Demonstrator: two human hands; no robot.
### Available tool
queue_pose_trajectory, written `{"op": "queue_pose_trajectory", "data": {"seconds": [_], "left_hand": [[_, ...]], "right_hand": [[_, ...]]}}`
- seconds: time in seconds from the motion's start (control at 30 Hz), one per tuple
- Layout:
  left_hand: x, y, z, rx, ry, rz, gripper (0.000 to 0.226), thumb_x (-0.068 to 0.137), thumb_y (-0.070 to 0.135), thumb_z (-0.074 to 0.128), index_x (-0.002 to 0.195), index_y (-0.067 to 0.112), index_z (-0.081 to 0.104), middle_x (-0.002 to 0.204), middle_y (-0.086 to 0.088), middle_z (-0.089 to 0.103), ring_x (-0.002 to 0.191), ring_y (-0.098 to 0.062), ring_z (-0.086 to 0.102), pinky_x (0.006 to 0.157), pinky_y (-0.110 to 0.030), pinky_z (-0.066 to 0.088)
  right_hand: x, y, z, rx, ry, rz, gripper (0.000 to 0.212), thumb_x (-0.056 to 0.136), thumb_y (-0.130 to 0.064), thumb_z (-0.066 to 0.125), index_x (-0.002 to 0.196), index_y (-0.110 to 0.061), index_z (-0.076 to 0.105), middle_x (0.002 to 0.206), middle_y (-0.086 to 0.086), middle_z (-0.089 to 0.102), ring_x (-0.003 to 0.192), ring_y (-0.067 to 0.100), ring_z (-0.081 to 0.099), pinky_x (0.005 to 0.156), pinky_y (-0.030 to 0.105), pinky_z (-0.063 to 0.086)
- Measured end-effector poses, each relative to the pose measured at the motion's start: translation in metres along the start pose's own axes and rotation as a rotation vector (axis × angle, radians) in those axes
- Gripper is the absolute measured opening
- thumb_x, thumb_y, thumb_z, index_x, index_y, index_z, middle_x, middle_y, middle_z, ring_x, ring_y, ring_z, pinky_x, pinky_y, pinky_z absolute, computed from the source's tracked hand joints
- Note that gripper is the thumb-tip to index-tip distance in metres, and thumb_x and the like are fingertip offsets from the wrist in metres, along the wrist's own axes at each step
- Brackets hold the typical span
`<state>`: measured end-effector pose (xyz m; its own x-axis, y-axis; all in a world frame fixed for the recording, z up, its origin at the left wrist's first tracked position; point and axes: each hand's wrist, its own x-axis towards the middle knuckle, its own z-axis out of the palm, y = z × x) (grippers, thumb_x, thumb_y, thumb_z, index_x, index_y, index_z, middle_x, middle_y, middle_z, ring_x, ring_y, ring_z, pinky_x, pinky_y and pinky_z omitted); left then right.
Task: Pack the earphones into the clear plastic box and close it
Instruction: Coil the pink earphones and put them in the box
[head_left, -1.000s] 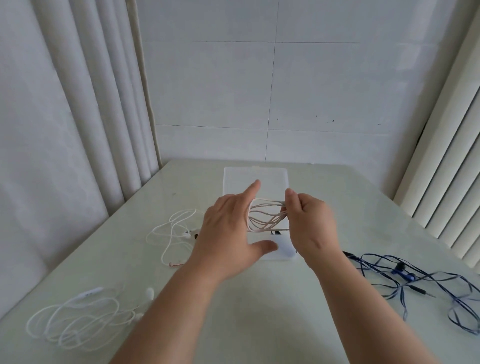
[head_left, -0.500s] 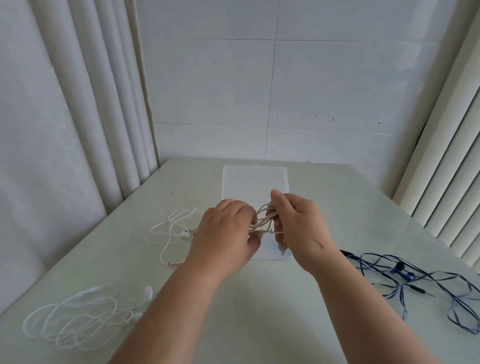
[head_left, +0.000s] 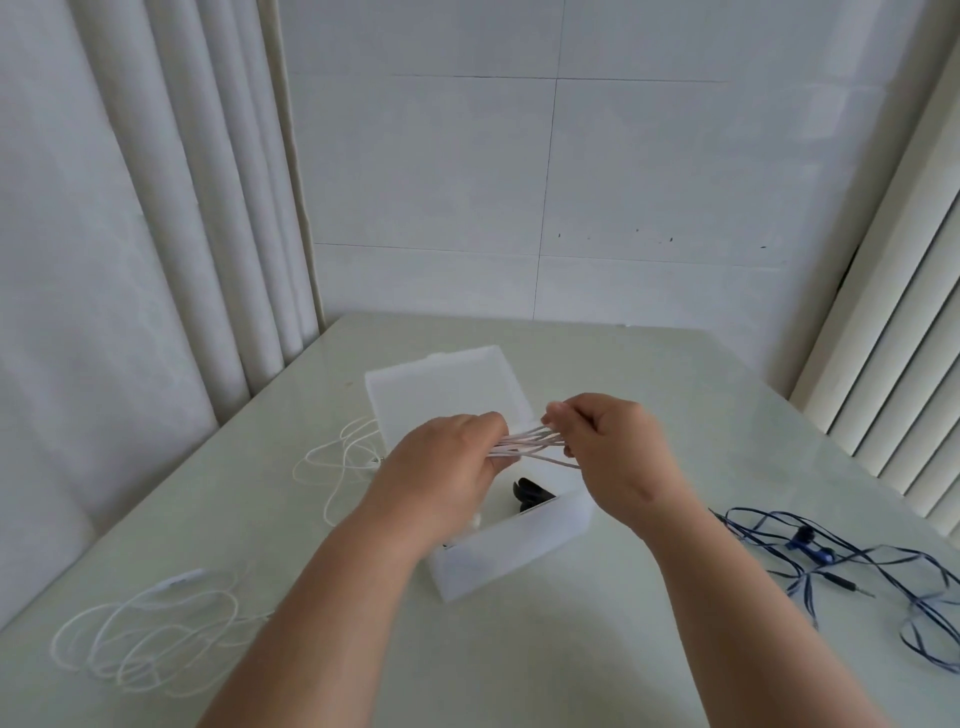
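Pinching a bunched pale earphone cord (head_left: 524, 441) with left hand (head_left: 441, 462) and right hand (head_left: 608, 447), just above the open clear box (head_left: 519, 551) on the desk (head_left: 571, 649). Likely needing next to lower the bundle inside, then fold the lid (head_left: 447, 384) down. Counting four earphone sets: one held, two white sets (head_left: 337, 457) (head_left: 145, 639) lying left, one blue set (head_left: 810, 545) right; one box.

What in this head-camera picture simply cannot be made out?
Head view:
Inside the clear plastic box: mostly covered by the left hand; dark item there unidentifiable.
Ends of the pale cable bundle: hidden by left hand and right hand.
Cord of the blue earphones: cut by the right edge.
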<state>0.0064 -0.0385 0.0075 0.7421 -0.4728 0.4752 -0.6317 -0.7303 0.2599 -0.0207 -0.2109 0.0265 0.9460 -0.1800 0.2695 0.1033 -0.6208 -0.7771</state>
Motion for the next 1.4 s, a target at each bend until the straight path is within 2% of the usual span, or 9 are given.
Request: {"op": "queue_pose_trajectory", "data": {"seconds": [0.23, 0.33, 0.43, 0.57, 0.9, 1.03, 1.13, 1.27, 1.4], "left_hand": [[-0.003, 0.008, -0.01, 0.023, -0.203, -0.12, 0.028, 0.083, 0.039, 0.054, 0.067, 0.019, 0.044, 0.06, 0.001, 0.05, 0.066, -0.024, 0.05, 0.052, -0.032, 0.029], [-0.005, 0.011, -0.014, 0.049, -0.339, -0.117, 0.04, 0.072, 0.066, 0.062, 0.079, 0.027, 0.056, 0.062, 0.01, 0.05, 0.063, -0.007, 0.05, 0.055, -0.029, 0.033], [-0.004, 0.011, -0.011, 0.161, -0.422, -0.079, 0.039, 0.074, 0.065, 0.063, 0.084, 0.027, 0.057, 0.066, 0.01, 0.05, 0.071, -0.014, 0.052, 0.059, -0.03, 0.035], [-0.002, 0.003, -0.005, 0.226, -0.382, -0.024, 0.037, 0.088, 0.051, 0.056, 0.067, 0.026, 0.039, 0.066, 0.006, 0.046, 0.074, -0.02, 0.049, 0.057, -0.033, 0.028], [0.004, -0.01, 0.006, 0.059, -0.333, 0.116, 0.04, 0.084, 0.047, 0.063, 0.065, 0.021, 0.04, 0.069, 0.002, 0.051, 0.076, -0.021, 0.046, 0.064, -0.033, 0.029], [0.006, -0.009, 0.005, -0.099, -0.135, 0.15, 0.041, 0.081, 0.06, 0.052, 0.077, 0.019, 0.059, 0.068, 0.0, 0.061, 0.071, -0.022, 0.054, 0.062, -0.032, 0.03], [0.008, -0.008, 0.003, -0.267, -0.008, 0.013, 0.027, 0.092, 0.05, 0.053, 0.093, 0.024, 0.057, 0.069, 0.004, 0.063, 0.068, -0.017, 0.059, 0.063, -0.033, 0.042], [0.01, -0.01, 0.011, -0.192, -0.08, -0.118, 0.021, 0.097, 0.044, 0.045, 0.095, 0.023, 0.046, 0.068, 0.006, 0.057, 0.073, -0.023, 0.058, 0.06, -0.036, 0.037], [0.013, -0.012, 0.017, -0.048, -0.217, -0.134, 0.02, 0.097, 0.04, 0.044, 0.096, 0.024, 0.057, 0.088, 0.005, 0.065, 0.094, -0.024, 0.057, 0.075, -0.034, 0.037]], "right_hand": [[-0.004, 0.004, 0.004, -0.259, -0.096, -0.037, 0.029, 0.098, -0.038, 0.048, 0.082, -0.018, 0.063, 0.065, -0.002, 0.056, 0.063, 0.019, 0.05, 0.057, 0.032, 0.037], [-0.004, 0.004, 0.003, -0.247, -0.116, -0.033, 0.027, 0.097, -0.037, 0.05, 0.082, -0.02, 0.064, 0.062, -0.005, 0.053, 0.059, 0.015, 0.046, 0.055, 0.031, 0.035], [-0.004, 0.005, 0.0, -0.217, -0.165, -0.019, 0.024, 0.096, -0.037, 0.053, 0.085, -0.021, 0.066, 0.068, -0.002, 0.058, 0.061, 0.016, 0.049, 0.058, 0.031, 0.038], [-0.004, 0.005, -0.007, -0.188, -0.243, 0.0, 0.019, 0.093, -0.037, 0.056, 0.084, -0.029, 0.07, 0.072, -0.004, 0.062, 0.063, 0.014, 0.051, 0.061, 0.031, 0.043], [-0.003, 0.001, -0.01, -0.223, -0.213, -0.058, 0.019, 0.093, -0.03, 0.058, 0.076, -0.034, 0.067, 0.082, -0.008, 0.068, 0.078, 0.014, 0.062, 0.072, 0.031, 0.05], [0.002, 0.005, -0.008, -0.206, -0.134, -0.121, 0.021, 0.095, -0.025, 0.055, 0.077, -0.031, 0.063, 0.086, -0.009, 0.067, 0.079, 0.01, 0.058, 0.072, 0.025, 0.046], [0.007, 0.005, -0.006, -0.135, -0.034, -0.17, 0.019, 0.096, -0.023, 0.053, 0.082, -0.028, 0.065, 0.088, -0.009, 0.065, 0.077, 0.001, 0.055, 0.064, 0.012, 0.039], [0.015, 0.006, 0.001, -0.096, -0.042, -0.154, 0.022, 0.1, -0.02, 0.046, 0.098, -0.019, 0.068, 0.101, -0.005, 0.064, 0.087, 0.008, 0.055, 0.068, 0.009, 0.036], [0.017, 0.011, 0.009, -0.315, -0.251, -0.078, 0.029, 0.101, -0.018, 0.039, 0.111, -0.019, 0.066, 0.113, -0.001, 0.06, 0.102, 0.017, 0.056, 0.08, 0.025, 0.04]]}}
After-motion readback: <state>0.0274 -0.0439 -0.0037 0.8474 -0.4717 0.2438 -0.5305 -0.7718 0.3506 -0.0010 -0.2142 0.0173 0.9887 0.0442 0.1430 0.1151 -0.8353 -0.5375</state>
